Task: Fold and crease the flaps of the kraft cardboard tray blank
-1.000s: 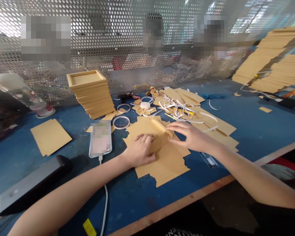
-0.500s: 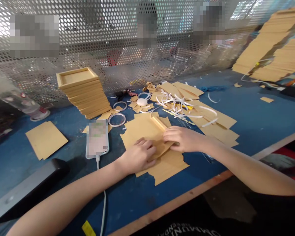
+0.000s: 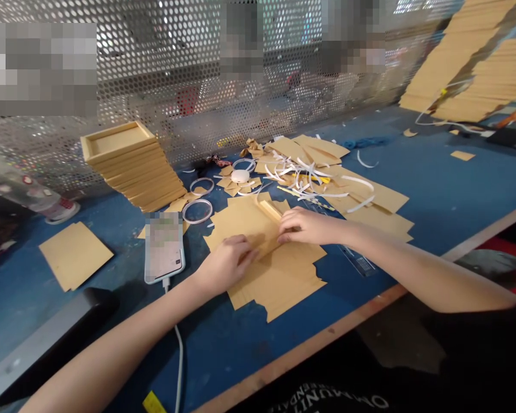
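Note:
A tan cardboard sheet [image 3: 245, 221] with notched corners lies on top of similar cut blanks [image 3: 279, 281] in front of me. Its far right edge stands up as a narrow folded strip [image 3: 270, 210]. My right hand [image 3: 303, 225] pinches the sheet at the near end of that strip, thumb and fingers together. At the sheet's near left side, my left hand [image 3: 226, 264] has its fingers bent over the edge with the thumb below, gripping it. The fingertips are partly hidden.
A leaning stack of shallow cardboard trays [image 3: 131, 163] stands back left. A phone [image 3: 164, 249] on a white cable lies left of the blanks. White strips [image 3: 303, 178], tape rolls [image 3: 198, 211] and a clear ruler [image 3: 359, 261] lie around. Tall cardboard stacks [image 3: 447, 63] stand far right.
My left hand has drawn slightly back toward the left, and its fingers have curled at the sheet's edge. My right hand stays at the folded strip. The view has shifted a little.

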Available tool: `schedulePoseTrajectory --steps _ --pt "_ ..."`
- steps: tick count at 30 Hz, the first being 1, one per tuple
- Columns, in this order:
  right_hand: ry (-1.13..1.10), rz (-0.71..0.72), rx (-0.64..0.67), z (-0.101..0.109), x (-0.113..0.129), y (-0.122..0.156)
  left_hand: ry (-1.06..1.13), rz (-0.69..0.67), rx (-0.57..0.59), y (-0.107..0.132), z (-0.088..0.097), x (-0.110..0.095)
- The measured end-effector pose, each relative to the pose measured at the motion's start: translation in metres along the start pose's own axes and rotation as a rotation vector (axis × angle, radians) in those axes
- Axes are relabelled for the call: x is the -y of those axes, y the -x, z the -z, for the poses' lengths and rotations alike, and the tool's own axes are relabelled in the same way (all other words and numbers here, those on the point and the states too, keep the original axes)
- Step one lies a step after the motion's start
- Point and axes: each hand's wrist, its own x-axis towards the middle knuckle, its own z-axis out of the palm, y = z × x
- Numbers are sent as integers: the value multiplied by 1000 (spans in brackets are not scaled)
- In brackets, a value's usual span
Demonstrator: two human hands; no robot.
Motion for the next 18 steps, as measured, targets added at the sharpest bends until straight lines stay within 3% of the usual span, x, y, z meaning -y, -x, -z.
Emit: schedulePoseTrajectory --steps 6,18 --pt "-50 -169 53 1 3 -8 52 44 0 -2 0 9" --pt "-83 -246 84 5 10 -6 74 40 53 -2 -2 6"
